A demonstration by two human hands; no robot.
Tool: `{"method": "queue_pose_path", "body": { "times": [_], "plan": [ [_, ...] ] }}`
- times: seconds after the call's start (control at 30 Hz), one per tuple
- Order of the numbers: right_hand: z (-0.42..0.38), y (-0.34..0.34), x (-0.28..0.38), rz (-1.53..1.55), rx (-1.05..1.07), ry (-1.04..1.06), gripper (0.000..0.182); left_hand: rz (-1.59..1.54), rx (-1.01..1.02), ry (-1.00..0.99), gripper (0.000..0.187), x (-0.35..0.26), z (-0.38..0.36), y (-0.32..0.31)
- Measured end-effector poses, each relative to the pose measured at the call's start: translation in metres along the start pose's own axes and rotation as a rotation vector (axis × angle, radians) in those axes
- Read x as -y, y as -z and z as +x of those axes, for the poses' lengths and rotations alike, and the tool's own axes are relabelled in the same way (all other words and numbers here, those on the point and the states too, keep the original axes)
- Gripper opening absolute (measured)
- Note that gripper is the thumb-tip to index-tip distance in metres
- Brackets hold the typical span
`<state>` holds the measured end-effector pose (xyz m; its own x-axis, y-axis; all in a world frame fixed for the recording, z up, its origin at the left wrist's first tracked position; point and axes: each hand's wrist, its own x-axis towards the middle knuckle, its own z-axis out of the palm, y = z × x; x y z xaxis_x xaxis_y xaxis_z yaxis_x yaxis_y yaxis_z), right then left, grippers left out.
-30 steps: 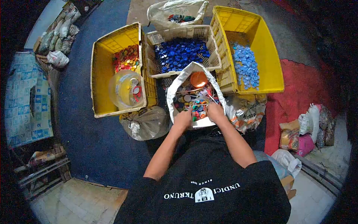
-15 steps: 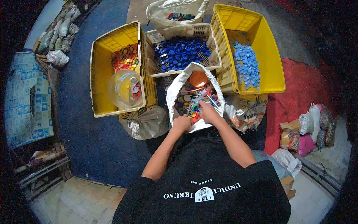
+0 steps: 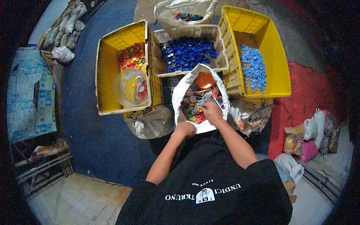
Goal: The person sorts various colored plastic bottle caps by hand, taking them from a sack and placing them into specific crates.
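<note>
A white woven sack stands open in front of me, full of mixed plastic bottle caps and odd plastic pieces. An orange round lid lies at its far side. My right hand reaches over the sack's near right edge, its fingers closed at a small yellow cap above the pile. My left hand is closed on the sack's near left rim, with its fingertips hidden.
Beyond the sack, a white crate holds dark blue caps. The left yellow crate contains red and yellow caps and a clear round container; the right yellow crate has light blue caps. Tied sacks stand below.
My left hand has drawn back from the caps to the sack's near rim. My right hand stays over the pile, now with a yellow cap at its fingertips. The view has shifted slightly.
</note>
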<state>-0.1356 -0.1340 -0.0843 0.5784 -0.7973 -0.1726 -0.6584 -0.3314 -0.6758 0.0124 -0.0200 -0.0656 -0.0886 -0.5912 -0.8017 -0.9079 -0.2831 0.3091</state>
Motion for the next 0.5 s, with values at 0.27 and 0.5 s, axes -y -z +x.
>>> {"method": "queue_pose_path", "body": {
  "times": [0.27,0.5],
  "plan": [
    [0.001,0.024,-0.013,1.340,0.150,-0.651,0.014,-0.012,-0.475,0.060,0.022,-0.008,0.022,0.014],
    [-0.010,0.047,-0.008,1.905,0.277,-0.710,0.032,0.060,-0.396,0.053,0.021,-0.007,0.041,0.011]
  ]
}}
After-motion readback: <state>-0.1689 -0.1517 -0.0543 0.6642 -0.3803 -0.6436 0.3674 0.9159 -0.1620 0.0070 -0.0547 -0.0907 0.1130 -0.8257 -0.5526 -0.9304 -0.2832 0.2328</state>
